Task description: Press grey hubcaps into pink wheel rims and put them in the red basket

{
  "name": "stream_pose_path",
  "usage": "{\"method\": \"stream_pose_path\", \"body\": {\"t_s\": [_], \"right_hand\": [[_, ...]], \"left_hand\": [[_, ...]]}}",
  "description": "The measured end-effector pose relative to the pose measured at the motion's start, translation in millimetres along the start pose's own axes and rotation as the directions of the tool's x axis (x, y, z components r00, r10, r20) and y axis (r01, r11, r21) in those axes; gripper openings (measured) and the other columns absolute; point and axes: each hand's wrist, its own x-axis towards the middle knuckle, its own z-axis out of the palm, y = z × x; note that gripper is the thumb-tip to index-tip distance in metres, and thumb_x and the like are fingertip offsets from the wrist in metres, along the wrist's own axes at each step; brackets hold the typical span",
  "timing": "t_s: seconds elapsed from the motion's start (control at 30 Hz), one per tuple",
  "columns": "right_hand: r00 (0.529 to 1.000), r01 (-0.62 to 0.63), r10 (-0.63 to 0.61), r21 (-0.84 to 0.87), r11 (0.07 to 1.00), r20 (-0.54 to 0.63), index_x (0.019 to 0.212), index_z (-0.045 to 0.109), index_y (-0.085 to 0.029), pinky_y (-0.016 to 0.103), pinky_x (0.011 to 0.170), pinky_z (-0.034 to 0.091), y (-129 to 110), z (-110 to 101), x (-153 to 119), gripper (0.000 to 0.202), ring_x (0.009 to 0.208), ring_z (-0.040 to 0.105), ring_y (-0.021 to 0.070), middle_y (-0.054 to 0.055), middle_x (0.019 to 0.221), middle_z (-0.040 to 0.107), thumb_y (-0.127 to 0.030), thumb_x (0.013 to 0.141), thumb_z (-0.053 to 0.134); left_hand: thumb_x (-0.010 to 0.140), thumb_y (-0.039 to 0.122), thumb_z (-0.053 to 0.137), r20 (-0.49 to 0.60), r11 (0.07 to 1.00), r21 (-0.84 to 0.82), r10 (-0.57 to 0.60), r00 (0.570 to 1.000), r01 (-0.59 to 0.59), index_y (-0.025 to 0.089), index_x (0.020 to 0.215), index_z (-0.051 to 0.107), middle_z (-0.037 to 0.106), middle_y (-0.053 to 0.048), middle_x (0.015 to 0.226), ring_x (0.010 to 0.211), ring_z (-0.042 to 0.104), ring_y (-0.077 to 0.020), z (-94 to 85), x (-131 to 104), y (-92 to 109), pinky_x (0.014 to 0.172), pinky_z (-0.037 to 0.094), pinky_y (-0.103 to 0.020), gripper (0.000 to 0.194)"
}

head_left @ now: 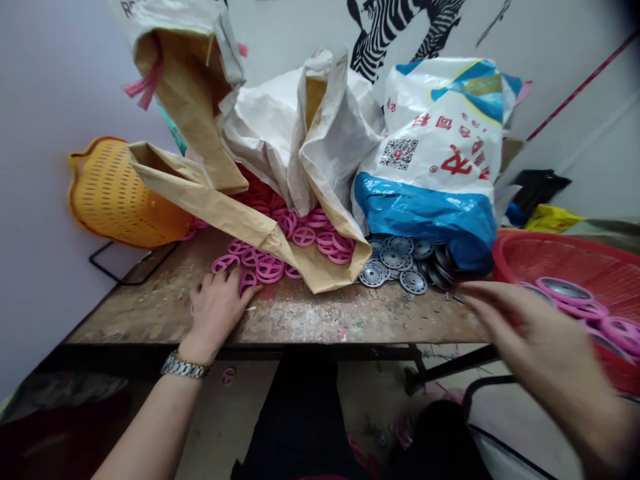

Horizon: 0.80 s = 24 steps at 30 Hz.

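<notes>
Your left hand (220, 303) is resting wide on centre-left pink rings (270, 268), likely heaped for reach; right hand (537, 333) (blurred): grip unclear.

Pink spoked rings (270, 267) and silver-grey discs (395, 258)
Both lie heaped on the tabletop (310, 317), some tilted, discs right of rings.

We see a worn brown counter (320, 317), its front strip scuffed and specked with pale and coloured marks. On it we have pink spoked rings (270, 268) heaped across the left and middle, some lying in the mouth of a paper-lined bag (335, 157). Grey discs (395, 258) cluster farther right, against a blue-and-white sack (430, 153), with small dark bits (458, 299) scattered nearby.
</notes>
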Motion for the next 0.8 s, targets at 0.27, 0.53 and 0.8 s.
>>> {"method": "stream_pose_path", "body": {"t_s": [0.27,0.53,0.8], "right_hand": [[0.967,0.145,-0.089,-0.231,0.962,0.238,0.110,0.068,-0.017,0.036,0.086,0.049,-48.8,99.8,39.6,0.024,0.104,0.064,0.0275,0.012,0.111,0.071,-0.034,0.097,0.056],[0.946,0.024,0.125,-0.451,0.892,0.299,0.099,0.062,-0.017,0.032,0.066,0.040,-63.0,122.0,59.6,0.027,0.096,0.062,0.0287,0.015,0.106,0.066,-0.042,0.090,0.066],[0.929,-0.349,0.314,0.185,0.919,0.195,0.093,0.063,-0.021,0.029,0.062,0.037,-39.7,103.4,41.1,0.023,0.068,0.058,0.0193,0.003,0.076,0.066,-0.042,0.083,0.064]], "left_hand": [[0.091,0.055,0.056,-0.142,0.980,-0.178,0.069,0.987,-0.094,0.011,0.138,0.051,0.065,-0.019,0.121,0.111,0.060,-0.0371,10.3,-6.0,-2.7,0.096,0.045,-0.049,0.064],[0.095,0.043,0.058,-0.340,0.736,-0.519,0.289,0.895,-0.435,0.020,0.147,0.037,0.058,-0.016,0.133,0.122,0.057,-0.0299,0.4,-37.5,33.7,0.103,0.047,-0.046,0.061],[0.091,0.029,0.066,-0.336,0.497,-0.710,0.383,0.861,-0.498,0.023,0.152,0.027,0.053,-0.016,0.137,0.126,0.055,-0.0280,-9.5,-52.3,72.4,0.105,0.047,-0.045,0.072]]}}
